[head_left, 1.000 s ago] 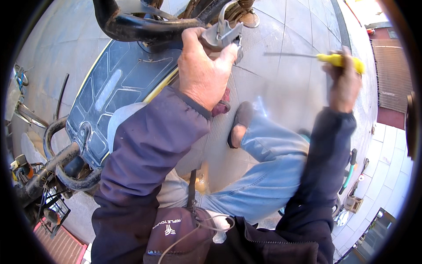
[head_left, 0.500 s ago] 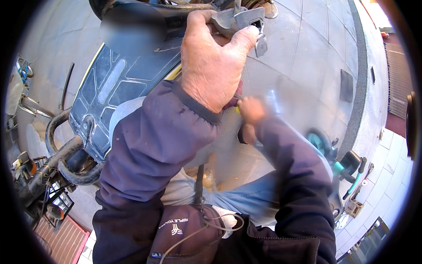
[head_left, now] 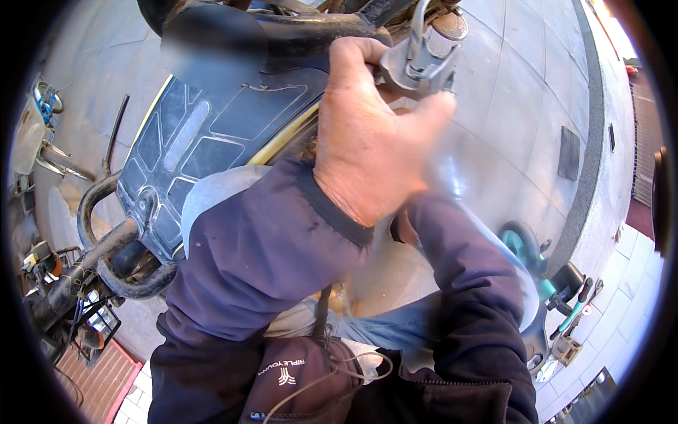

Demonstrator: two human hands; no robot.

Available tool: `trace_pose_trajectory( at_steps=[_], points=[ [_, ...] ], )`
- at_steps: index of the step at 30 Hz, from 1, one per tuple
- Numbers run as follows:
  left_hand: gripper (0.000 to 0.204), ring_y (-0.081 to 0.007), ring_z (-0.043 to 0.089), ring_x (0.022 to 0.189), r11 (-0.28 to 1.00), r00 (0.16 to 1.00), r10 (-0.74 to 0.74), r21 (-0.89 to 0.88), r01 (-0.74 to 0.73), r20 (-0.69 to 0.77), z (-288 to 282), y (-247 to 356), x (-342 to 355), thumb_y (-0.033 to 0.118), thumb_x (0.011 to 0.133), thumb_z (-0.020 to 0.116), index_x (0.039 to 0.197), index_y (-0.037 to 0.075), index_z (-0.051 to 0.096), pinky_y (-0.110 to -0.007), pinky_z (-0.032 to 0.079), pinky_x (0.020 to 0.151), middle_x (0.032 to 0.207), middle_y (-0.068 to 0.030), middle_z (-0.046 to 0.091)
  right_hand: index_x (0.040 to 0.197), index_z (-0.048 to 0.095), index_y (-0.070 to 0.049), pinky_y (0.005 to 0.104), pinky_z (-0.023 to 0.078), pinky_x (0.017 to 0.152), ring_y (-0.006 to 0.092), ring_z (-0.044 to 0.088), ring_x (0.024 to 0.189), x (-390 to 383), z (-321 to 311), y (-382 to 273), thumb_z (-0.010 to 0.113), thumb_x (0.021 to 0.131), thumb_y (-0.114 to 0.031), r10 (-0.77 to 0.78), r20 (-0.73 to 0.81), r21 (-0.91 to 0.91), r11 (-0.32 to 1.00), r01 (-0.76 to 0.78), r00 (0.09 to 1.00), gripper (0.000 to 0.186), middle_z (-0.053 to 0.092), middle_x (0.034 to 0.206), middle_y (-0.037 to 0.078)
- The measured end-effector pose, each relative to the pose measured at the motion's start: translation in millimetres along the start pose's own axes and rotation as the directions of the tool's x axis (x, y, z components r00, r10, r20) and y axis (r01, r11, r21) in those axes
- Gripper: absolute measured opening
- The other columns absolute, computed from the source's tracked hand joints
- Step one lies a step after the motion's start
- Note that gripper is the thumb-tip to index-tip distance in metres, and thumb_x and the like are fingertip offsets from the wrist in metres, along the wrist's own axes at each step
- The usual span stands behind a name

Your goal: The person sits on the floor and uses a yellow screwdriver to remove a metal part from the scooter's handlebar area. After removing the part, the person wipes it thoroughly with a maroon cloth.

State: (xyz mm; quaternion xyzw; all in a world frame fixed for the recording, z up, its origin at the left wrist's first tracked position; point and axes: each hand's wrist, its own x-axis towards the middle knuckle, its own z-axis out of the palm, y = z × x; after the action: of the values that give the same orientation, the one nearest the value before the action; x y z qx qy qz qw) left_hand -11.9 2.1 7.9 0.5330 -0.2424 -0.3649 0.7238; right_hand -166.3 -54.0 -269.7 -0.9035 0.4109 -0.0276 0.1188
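Toward the top centre, my left hand (head_left: 371,138) is closed on a grey metal part (head_left: 417,69), with some fingers behind it. The part has a rounded body, prongs and a bent bar rising from its upper end. My left thumb stretches along its near side and is blurred, so I cannot tell whether it touches the part. My right sleeve (head_left: 459,244) reaches up to the area behind my left wrist. Of my right hand, the fingers are hidden there, and I cannot make out what they hold.
A vehicle's dark footboard (head_left: 233,120) with yellow edging lies left of my arm, near curved metal tubes (head_left: 134,275). Dark frame tubing (head_left: 318,39) crosses above. Right of my knee are a teal-hubbed wheel (head_left: 520,244) and tools (head_left: 579,311). A flat dark plate (head_left: 568,152) lies on the paving.
My left hand has moved right and slightly down with the grey part, which has turned. My right hand, visible and blurred before, has slipped behind my left hand.
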Motion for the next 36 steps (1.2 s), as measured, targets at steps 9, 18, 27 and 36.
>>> trace_pose_trajectory(
  at_steps=[9, 18, 27, 36],
  points=[
    [0.050, -0.0164, 0.060, 0.095, 0.997, 0.999, 0.029, -0.067, -0.027, 0.028, -6, 0, -1, 0.001, 0.080, 0.070, 0.118, -0.005, 0.037, -0.029, 0.051, 0.083, 0.106, -0.0126, 0.058, 0.091, 0.061, 0.002, 0.0480, 0.049, 0.074, 0.0419, 0.061, 0.083, -10, 47, 4, 0.055, 0.077, -0.015, 0.193, 0.230, 0.236, 0.940, -0.247, 0.954, 0.023, 0.063, 0.086, 0.025],
    [0.046, -0.0179, 0.063, 0.093, 0.994, 0.995, -0.051, -0.093, 0.058, 0.084, -10, -7, 11, 0.004, 0.082, 0.068, 0.121, -0.004, 0.046, -0.030, 0.055, 0.081, 0.105, -0.0116, 0.061, 0.080, 0.064, 0.004, 0.0307, 0.047, 0.059, 0.0161, 0.058, 0.063, 45, -116, 7, 0.062, 0.078, -0.017, 0.336, 0.266, 0.776, 0.481, -0.408, 0.903, 0.021, 0.063, 0.069, 0.009],
    [0.045, -0.0215, 0.064, 0.093, 0.946, 0.985, -0.145, -0.277, 0.167, 0.096, -6, -1, 13, 0.007, 0.085, 0.064, 0.124, -0.005, 0.045, -0.033, 0.056, 0.081, 0.107, -0.0141, 0.060, 0.101, 0.060, 0.003, 0.0278, 0.052, 0.067, 0.0153, 0.063, 0.073, 20, -341, 4, 0.059, 0.087, -0.008, 0.244, -0.073, 0.988, 0.153, 0.036, 0.967, 0.017, 0.065, 0.090, 0.009],
    [0.048, -0.0251, 0.063, 0.101, 0.973, 0.982, -0.109, -0.184, 0.137, 0.156, -6, -3, 8, 0.010, 0.086, 0.063, 0.126, -0.007, 0.042, -0.036, 0.054, 0.089, 0.113, -0.0173, 0.057, 0.117, 0.055, 0.005, 0.0267, 0.053, 0.080, 0.0157, 0.064, 0.089, 14, -339, -88, 0.062, 0.085, 0.003, 0.222, -0.170, 0.985, 0.043, 0.164, 0.960, 0.032, 0.064, 0.105, 0.013]
  ],
)
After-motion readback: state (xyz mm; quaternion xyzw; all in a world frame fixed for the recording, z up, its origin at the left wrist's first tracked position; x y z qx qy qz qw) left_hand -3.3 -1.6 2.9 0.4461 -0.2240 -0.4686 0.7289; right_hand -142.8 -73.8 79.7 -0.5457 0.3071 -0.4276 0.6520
